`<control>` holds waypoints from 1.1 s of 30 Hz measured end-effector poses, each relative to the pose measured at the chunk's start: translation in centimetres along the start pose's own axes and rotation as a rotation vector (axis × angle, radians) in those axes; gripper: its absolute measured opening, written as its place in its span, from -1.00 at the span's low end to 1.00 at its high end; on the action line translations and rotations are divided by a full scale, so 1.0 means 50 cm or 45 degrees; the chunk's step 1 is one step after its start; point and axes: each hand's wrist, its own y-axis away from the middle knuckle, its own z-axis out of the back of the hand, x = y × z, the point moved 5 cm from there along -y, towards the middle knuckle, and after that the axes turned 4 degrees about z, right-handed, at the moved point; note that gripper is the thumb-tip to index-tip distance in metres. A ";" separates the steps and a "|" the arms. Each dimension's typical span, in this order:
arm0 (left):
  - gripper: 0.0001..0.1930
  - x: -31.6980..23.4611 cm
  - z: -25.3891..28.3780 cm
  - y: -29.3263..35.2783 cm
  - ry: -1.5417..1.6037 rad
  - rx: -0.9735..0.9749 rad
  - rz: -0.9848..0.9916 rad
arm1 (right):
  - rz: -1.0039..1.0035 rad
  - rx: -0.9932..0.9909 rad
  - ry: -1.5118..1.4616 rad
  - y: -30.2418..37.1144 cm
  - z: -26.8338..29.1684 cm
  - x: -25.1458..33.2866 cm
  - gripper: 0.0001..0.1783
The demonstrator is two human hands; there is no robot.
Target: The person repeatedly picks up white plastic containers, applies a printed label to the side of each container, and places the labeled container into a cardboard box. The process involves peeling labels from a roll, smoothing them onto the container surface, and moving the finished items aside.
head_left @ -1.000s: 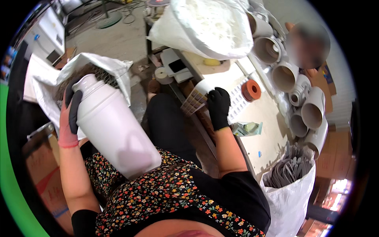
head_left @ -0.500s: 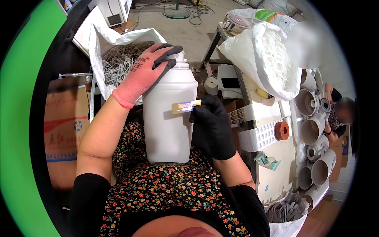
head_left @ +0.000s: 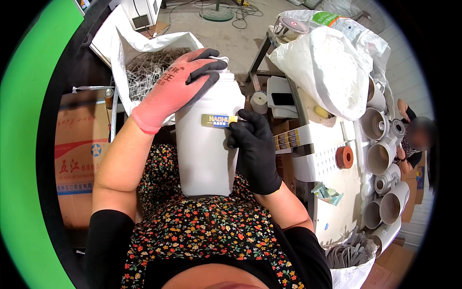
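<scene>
A white plastic container (head_left: 204,159) with rounded corners and a narrower neck stands on my lap, against a dark flowered apron. My left hand (head_left: 175,89), in a pink glove with dark grey fingertips, grips it over the top and shoulder; its fingers hide most of the neck. In a black glove, my right hand (head_left: 255,151) pinches the right end of a small gold and blue label sticker (head_left: 215,121). The label lies level at the container's upper front; whether it is stuck down I cannot tell.
Left, an open white sack (head_left: 144,77) holds thin pale parts above a cardboard box (head_left: 74,164). On the right-hand bench are a label strip (head_left: 315,166), a brown tape roll (head_left: 344,157), a white bag (head_left: 327,67) and several grey cylinders (head_left: 380,159). A person sits beyond.
The label has shifted left and slightly up, turning from a slant to level against the container. My right hand has followed it; my left hand still grips the top.
</scene>
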 end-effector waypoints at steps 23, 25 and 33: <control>-0.06 -0.071 -0.004 0.013 -0.182 0.373 -0.317 | 0.811 -0.038 0.999 -0.003 0.006 0.068 -0.22; -0.04 -0.084 0.003 0.007 -0.188 0.412 -0.346 | 0.995 0.045 1.305 -0.022 -0.006 0.068 -0.07; -0.27 -0.042 0.081 -0.007 0.869 0.077 0.003 | 0.052 0.292 0.031 -0.121 0.159 -0.061 -0.46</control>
